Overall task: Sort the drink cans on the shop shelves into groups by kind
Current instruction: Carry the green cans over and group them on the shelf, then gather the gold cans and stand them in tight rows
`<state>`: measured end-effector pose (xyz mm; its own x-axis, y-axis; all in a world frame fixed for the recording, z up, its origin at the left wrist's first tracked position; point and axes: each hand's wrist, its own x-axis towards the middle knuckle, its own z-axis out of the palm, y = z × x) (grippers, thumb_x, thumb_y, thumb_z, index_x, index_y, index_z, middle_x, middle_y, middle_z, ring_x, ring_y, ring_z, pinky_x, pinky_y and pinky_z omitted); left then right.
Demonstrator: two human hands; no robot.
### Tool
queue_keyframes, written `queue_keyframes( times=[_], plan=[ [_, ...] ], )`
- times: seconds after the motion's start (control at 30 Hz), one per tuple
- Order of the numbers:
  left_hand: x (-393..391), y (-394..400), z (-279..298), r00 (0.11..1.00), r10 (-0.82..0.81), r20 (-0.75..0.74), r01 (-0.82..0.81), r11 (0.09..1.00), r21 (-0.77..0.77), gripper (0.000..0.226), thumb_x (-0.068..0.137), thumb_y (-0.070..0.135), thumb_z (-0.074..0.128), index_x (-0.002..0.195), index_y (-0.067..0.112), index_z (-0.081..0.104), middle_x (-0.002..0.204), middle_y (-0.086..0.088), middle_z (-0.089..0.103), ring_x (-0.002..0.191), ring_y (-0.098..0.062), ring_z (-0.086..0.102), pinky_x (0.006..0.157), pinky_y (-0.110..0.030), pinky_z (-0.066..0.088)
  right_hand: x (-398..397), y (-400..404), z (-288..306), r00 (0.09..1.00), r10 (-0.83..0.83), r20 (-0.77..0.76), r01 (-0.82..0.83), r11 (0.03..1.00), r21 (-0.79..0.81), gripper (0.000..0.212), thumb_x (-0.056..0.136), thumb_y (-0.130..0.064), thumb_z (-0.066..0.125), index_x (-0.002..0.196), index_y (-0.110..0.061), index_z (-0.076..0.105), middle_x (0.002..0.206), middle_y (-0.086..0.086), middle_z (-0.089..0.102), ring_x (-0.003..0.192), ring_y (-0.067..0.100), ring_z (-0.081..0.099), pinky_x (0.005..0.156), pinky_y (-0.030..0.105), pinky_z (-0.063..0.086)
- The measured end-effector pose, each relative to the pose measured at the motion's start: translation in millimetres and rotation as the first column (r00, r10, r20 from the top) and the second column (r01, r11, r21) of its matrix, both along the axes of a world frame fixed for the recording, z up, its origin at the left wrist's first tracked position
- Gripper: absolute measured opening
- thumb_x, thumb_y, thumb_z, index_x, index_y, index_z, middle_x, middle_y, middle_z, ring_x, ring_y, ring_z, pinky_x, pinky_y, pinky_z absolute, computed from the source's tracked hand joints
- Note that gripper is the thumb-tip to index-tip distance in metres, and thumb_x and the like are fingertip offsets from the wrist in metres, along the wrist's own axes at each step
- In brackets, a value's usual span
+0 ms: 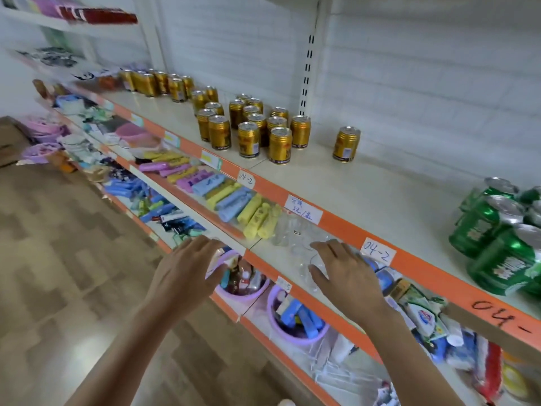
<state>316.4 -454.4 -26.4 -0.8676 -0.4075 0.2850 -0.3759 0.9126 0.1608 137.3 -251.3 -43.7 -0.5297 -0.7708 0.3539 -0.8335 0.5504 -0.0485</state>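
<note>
Several gold cans [251, 127] stand in a cluster on the cream shelf [366, 186], with more gold cans [158, 82] further left along it. One gold can [346, 144] stands apart to the right. At the right edge, several green cans [497, 230] lie and lean in a pile. My left hand [187, 268] and my right hand [348, 271] hover empty, fingers straight, below and in front of the shelf's orange edge, over the lower shelves. Neither hand touches a can.
Lower shelves hold coloured rolls [234, 197], clear plastic cups [298, 241], purple bowls [295, 323] of small goods and packets [421, 315]. White labels [377, 250] sit on the orange shelf edge. A slotted upright [307, 63] divides the back wall. Wooden floor [58, 259] lies on the left.
</note>
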Motion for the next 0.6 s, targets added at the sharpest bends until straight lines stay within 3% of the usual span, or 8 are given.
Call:
queue_keyframes(
  times=[0.1,0.23,0.37,0.47,0.6],
  plan=[
    [-17,-19,-2,1.000,-0.015,0.002,0.015,1.000,0.000,0.040,0.064,0.020,0.084,0.100,0.012,0.068,0.089,0.000,0.068,0.078,-0.021,0.067,0.056,-0.028,0.052,-24,-26,0,1.000,-0.016,-0.014,0.015,1.000,-0.019,0.033,0.069,-0.030,0.062,0.098,-0.013,0.067,0.086,0.004,0.065,0.076,0.027,0.066,0.058,0.037,0.056],
    [-50,-61,4,0.998,-0.053,-0.015,0.053,0.999,-0.012,0.039,0.074,0.027,0.077,0.109,0.015,0.066,0.098,0.002,0.067,0.084,-0.016,0.067,0.064,-0.025,0.052,-63,-74,2,0.999,0.030,-0.031,-0.032,0.997,-0.075,0.034,0.064,-0.022,0.079,0.095,-0.013,0.067,0.084,0.004,0.065,0.074,0.026,0.066,0.058,0.035,0.055],
    [-97,-110,30,0.993,-0.104,-0.055,0.101,0.994,-0.045,0.036,0.081,0.026,0.071,0.114,0.013,0.064,0.104,0.000,0.067,0.091,-0.016,0.065,0.072,-0.027,0.053,-109,-120,12,0.991,0.135,-0.024,-0.137,0.981,-0.140,0.035,0.067,-0.025,0.071,0.101,-0.016,0.065,0.088,0.001,0.064,0.075,0.022,0.065,0.058,0.032,0.053],
    [-129,-132,38,0.985,-0.135,-0.108,0.133,0.991,-0.029,0.034,0.080,0.026,0.064,0.111,0.011,0.064,0.101,-0.003,0.067,0.087,-0.020,0.066,0.066,-0.030,0.054,-137,-141,14,0.985,0.170,-0.021,-0.171,0.981,-0.090,0.035,0.075,-0.034,0.055,0.105,-0.017,0.064,0.092,0.000,0.064,0.078,0.019,0.065,0.057,0.030,0.053],
    [-170,-144,26,0.976,-0.199,-0.091,0.201,0.979,0.017,0.036,0.082,0.026,0.064,0.116,0.013,0.061,0.104,-0.002,0.065,0.091,-0.020,0.064,0.068,-0.028,0.051,-164,-154,10,0.987,0.158,0.034,-0.157,0.987,-0.024,0.039,0.072,-0.034,0.059,0.106,-0.017,0.063,0.092,-0.001,0.063,0.078,0.019,0.065,0.055,0.030,0.054]
  ],
)
